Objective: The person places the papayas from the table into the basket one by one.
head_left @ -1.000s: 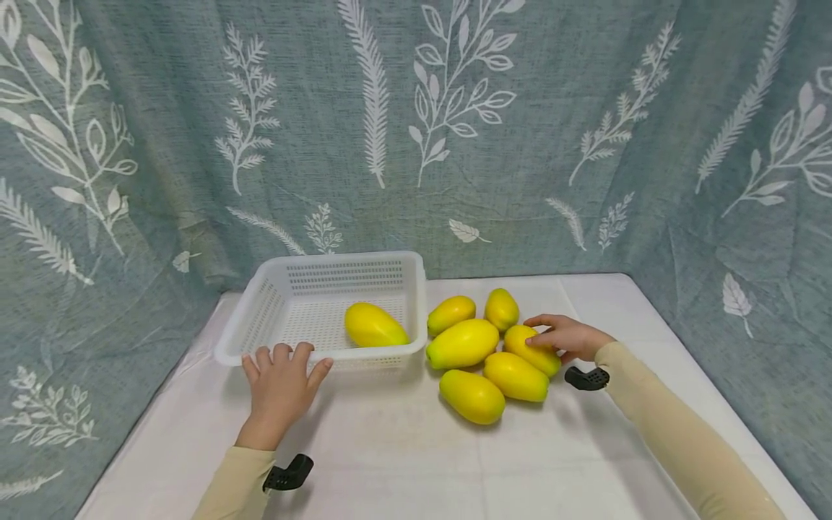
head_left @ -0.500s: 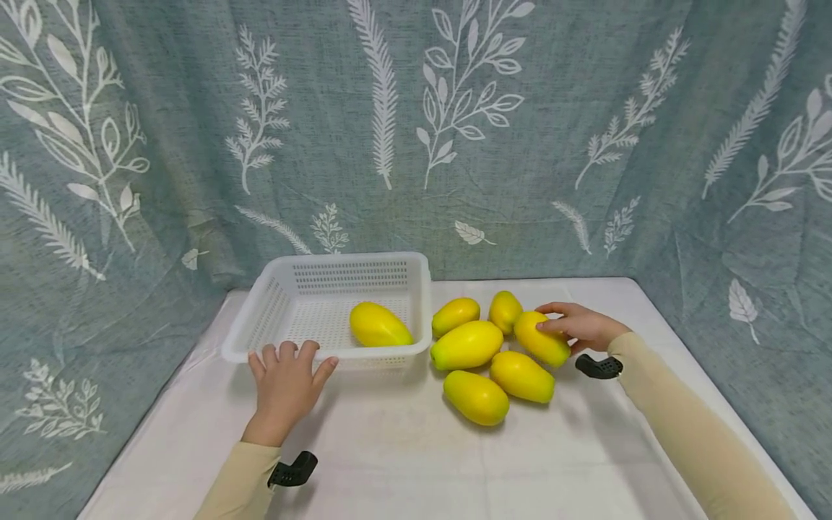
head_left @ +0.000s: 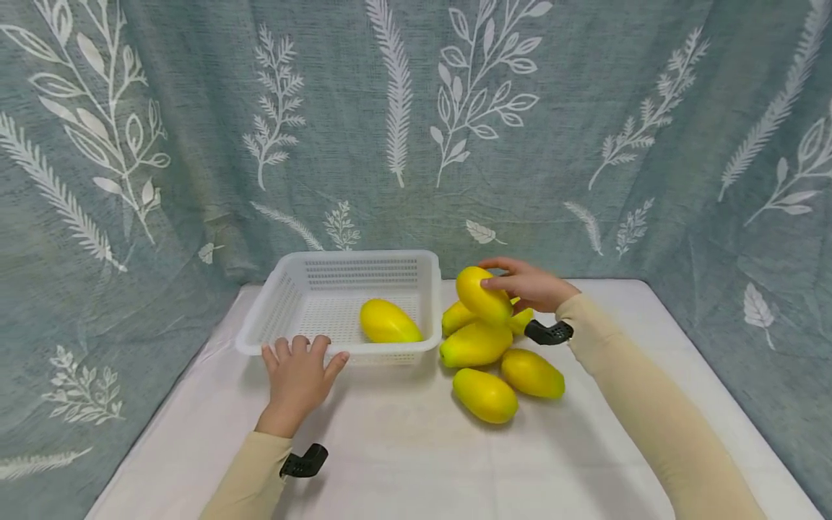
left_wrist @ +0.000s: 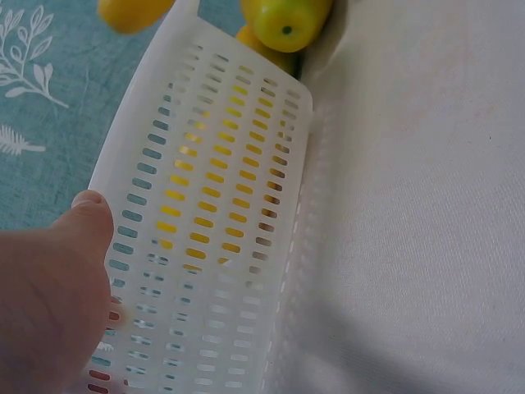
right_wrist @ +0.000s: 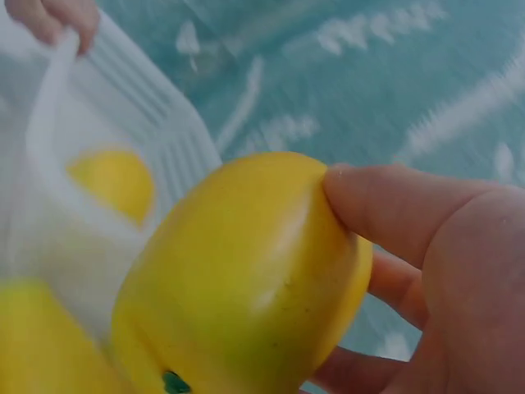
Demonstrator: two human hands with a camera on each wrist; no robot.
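My right hand [head_left: 529, 284] holds a yellow papaya [head_left: 483, 295] with a greenish end, raised over the other fruit just right of the basket. In the right wrist view, the thumb presses one side of this papaya [right_wrist: 246, 271] and fingers reach behind it. My left hand [head_left: 295, 383] grips the front rim of the white plastic basket [head_left: 370, 349]. From the left wrist view, the thumb [left_wrist: 89, 215] lies at the rim, with the other fingers mostly hidden behind the slotted wall. One papaya [head_left: 388, 322] lies inside the basket, near its right front corner.
Several more papayas lie on the white cloth right of the basket, among them a large one [head_left: 477, 345], a front one [head_left: 485, 396] and a right one [head_left: 533, 373]. Two at the back are partly covered by the held fruit and hand. A patterned teal curtain [head_left: 416, 144] hangs behind.
My right hand has lifted a papaya from the right of the group and carried it up and left toward the basket. The left hand stays on the rim; the head view has shifted slightly.
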